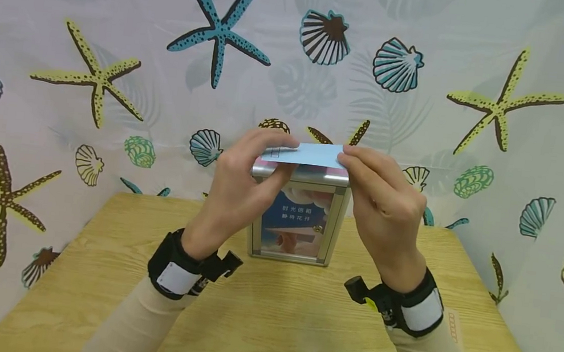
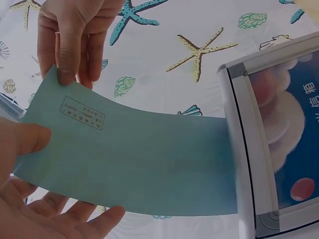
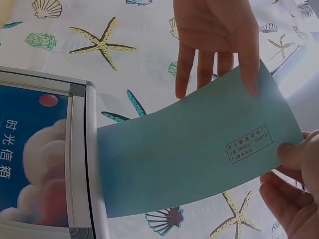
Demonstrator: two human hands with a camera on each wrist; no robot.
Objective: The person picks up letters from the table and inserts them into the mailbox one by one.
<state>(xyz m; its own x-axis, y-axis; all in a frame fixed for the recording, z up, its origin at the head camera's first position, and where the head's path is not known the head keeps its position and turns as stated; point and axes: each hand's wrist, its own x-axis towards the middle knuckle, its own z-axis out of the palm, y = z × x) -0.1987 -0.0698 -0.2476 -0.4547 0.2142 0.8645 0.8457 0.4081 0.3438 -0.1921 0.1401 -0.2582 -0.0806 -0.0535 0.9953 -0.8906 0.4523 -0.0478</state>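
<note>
A light blue envelope (image 1: 317,154) with a small printed rectangle stands out from the top of a metal-framed letter box (image 1: 333,233), bending slightly. Its lower end runs down to the box's top edge (image 2: 241,164), past which it is hidden. My left hand (image 1: 239,186) holds the envelope by one side, thumb on one face and fingers on the other. At the opposite upper corner, my right hand (image 1: 387,210) pinches the paper between thumb and fingers, seen closer in the right wrist view beside the envelope (image 3: 199,144).
The box stands toward the back of a wooden table (image 1: 267,318), its front showing a blue picture and a small lock (image 1: 317,229). A pale paper with printed boxes (image 1: 454,326) lies by my right forearm. Behind hangs a cloth (image 1: 279,107) patterned with starfish and shells.
</note>
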